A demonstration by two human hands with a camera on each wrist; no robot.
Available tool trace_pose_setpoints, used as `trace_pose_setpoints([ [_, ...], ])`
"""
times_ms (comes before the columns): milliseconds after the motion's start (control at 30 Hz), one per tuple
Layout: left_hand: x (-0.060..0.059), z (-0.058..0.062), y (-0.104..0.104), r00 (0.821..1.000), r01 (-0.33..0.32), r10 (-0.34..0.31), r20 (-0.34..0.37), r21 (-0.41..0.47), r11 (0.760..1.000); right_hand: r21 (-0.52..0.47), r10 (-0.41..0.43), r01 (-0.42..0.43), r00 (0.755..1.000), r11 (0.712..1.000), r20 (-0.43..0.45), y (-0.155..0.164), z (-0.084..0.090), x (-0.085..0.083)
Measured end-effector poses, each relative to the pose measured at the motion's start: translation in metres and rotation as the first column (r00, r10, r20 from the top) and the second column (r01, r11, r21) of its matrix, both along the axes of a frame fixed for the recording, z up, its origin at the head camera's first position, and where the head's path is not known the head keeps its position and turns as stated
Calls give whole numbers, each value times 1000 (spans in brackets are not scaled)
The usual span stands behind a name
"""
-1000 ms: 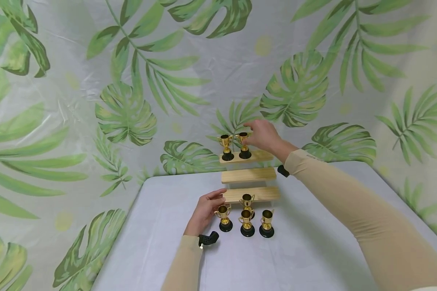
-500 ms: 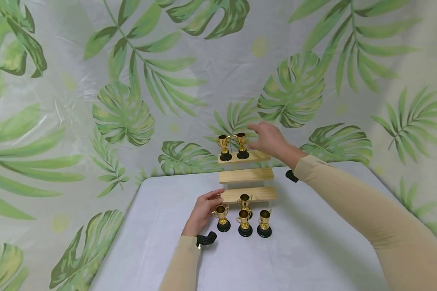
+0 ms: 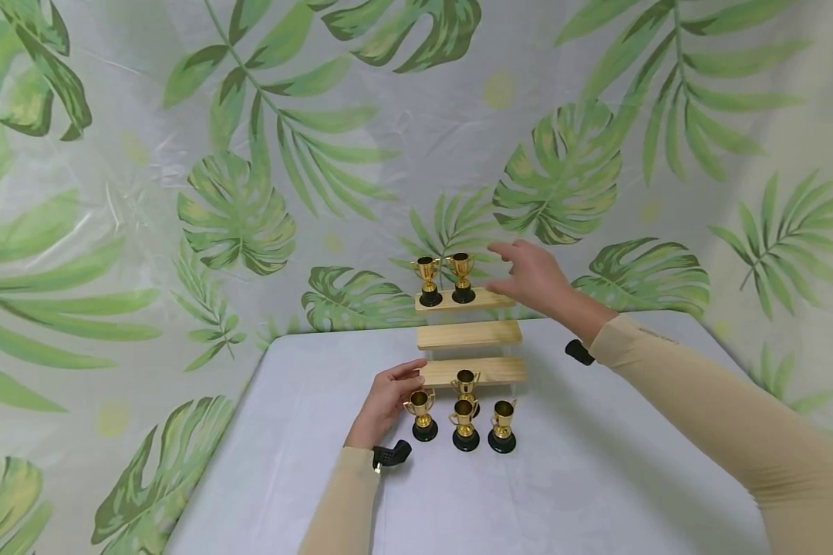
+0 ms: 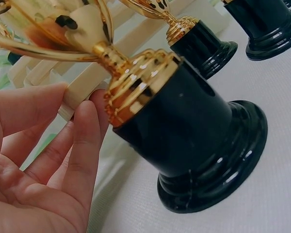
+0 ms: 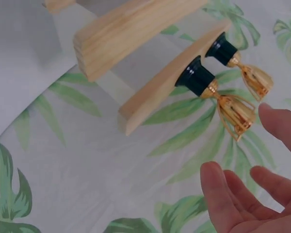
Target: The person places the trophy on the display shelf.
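Note:
A three-tier wooden display shelf (image 3: pixel 470 334) stands on the table. At the left end of its lowest board, my left hand (image 3: pixel 386 399) pinches the wood between thumb and fingers, as the left wrist view shows. Two small gold trophy cups on black bases, a left one (image 3: pixel 429 280) and a right one (image 3: pixel 462 277), stand upright on the top board. Just right of them my right hand (image 3: pixel 533 277) hangs in the air with fingers spread, touching neither cup. In the right wrist view nothing lies between its fingertips (image 5: pixel 213 177).
Several more trophy cups stand on the white-covered table (image 3: pixel 583 478) before the shelf, including a left one (image 3: pixel 422 416), a middle one (image 3: pixel 464 425), a right one (image 3: pixel 503 426) and one behind (image 3: pixel 467 389). A leaf-patterned curtain (image 3: pixel 361 169) rises behind.
My right hand has let go of the right trophy cup on the top board and moved off to the right, its fingers spreading. The left hand stays at the lowest board's end.

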State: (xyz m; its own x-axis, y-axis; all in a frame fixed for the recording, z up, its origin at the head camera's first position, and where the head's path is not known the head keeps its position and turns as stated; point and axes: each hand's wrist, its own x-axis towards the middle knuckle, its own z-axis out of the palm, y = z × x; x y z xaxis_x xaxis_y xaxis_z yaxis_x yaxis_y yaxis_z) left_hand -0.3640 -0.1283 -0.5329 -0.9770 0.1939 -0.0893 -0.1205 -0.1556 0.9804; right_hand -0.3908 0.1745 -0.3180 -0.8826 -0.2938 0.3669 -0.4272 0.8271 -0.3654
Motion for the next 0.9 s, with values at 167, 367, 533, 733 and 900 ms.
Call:
trace_pose_setpoints([
  [167,-1,-2,0,1000,-8,8,3,-3,1000,-20,8,-9,1000,1000,-16,4,-1,13],
  [367,-1,-2,1,1000,-11,11,1,-6,1000,-33,33,-34,999,999,-19,7,-6,31],
  [533,-1,-2,0,1000,-8,8,6,-7,1000,-56,68,-68,998,996,-11,6,-11,47],
  [733,-1,-1,0,1000,-5,5,1,-5,1000,-55,87,-89,996,995,-31,5,-19,62],
  [900,0,0,0,1000,0,0,4,7,1000,-38,89,-90,996,995,-30,5,-30,72],
])
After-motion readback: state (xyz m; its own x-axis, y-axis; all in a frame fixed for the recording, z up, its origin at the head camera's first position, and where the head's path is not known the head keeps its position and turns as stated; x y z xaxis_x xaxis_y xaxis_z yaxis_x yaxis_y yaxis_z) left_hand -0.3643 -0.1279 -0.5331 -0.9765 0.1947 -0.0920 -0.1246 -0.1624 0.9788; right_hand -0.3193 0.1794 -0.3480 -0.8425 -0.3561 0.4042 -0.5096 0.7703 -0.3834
